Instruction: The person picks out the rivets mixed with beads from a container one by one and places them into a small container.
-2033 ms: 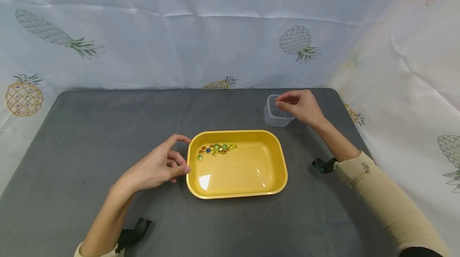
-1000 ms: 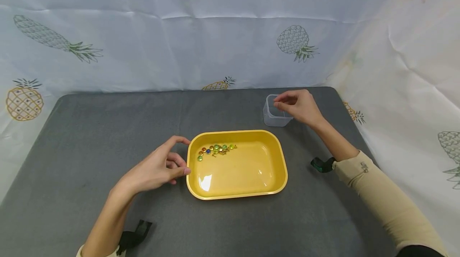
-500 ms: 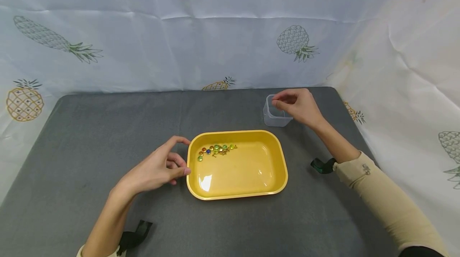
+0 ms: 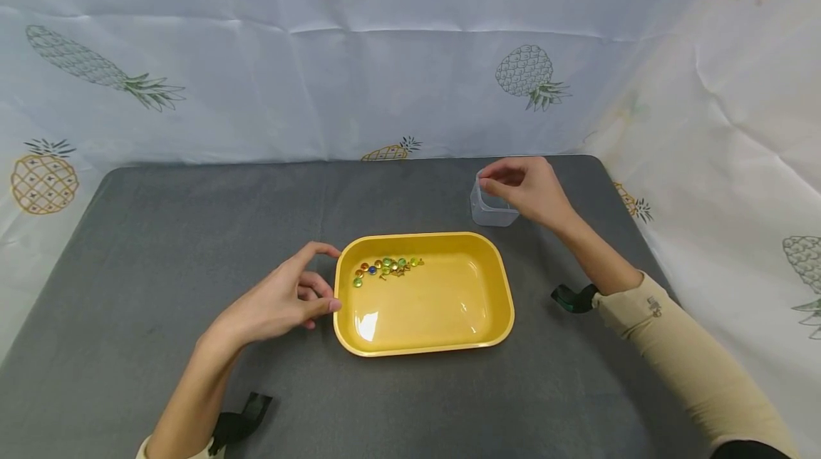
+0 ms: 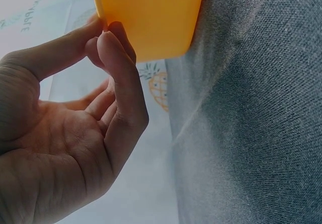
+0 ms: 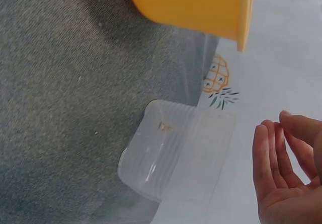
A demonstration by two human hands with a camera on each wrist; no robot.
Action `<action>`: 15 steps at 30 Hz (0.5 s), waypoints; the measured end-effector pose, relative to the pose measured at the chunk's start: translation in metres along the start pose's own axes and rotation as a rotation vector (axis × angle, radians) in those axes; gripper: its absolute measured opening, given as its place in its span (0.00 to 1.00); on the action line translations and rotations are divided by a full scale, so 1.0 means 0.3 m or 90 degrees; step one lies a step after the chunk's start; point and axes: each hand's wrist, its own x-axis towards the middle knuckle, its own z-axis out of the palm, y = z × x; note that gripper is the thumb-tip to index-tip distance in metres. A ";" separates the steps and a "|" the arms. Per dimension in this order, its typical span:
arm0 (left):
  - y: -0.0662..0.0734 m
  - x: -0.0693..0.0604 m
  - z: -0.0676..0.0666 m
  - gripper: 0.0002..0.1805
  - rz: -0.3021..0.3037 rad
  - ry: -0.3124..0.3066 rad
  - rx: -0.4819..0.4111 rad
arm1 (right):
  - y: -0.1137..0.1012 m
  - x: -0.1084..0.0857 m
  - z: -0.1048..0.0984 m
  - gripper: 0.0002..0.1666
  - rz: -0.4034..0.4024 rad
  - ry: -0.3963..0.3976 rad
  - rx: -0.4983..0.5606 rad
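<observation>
Left hand (image 4: 279, 306) grips the left rim of the yellow tray (image 4: 423, 313), centre frame, between thumb and fingers. Small coloured pieces (image 4: 387, 261) lie in the tray's upper left. Right hand (image 4: 535, 192) is over the clear container (image 4: 492, 217), upper right, fingertips together; whether they hold anything cannot be determined.

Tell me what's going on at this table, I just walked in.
A person's left hand holds the left edge of a yellow tray. Their right hand, thumb and fingertips drawn together, hovers over a clear plastic container beyond the tray's far right corner; whether it pinches something small can't be made out. Small green, amber and blue beads and gold-colored bits lie in the tray's far left part.
</observation>
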 end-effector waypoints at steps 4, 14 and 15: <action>-0.002 -0.002 0.001 0.42 0.005 0.002 0.002 | -0.021 -0.001 0.004 0.11 -0.006 -0.003 0.000; -0.004 -0.001 0.002 0.42 0.008 0.005 0.005 | -0.096 -0.010 0.002 0.11 -0.036 -0.016 0.019; -0.004 -0.001 0.002 0.42 0.009 0.005 0.005 | -0.104 -0.011 0.006 0.11 -0.041 -0.019 0.021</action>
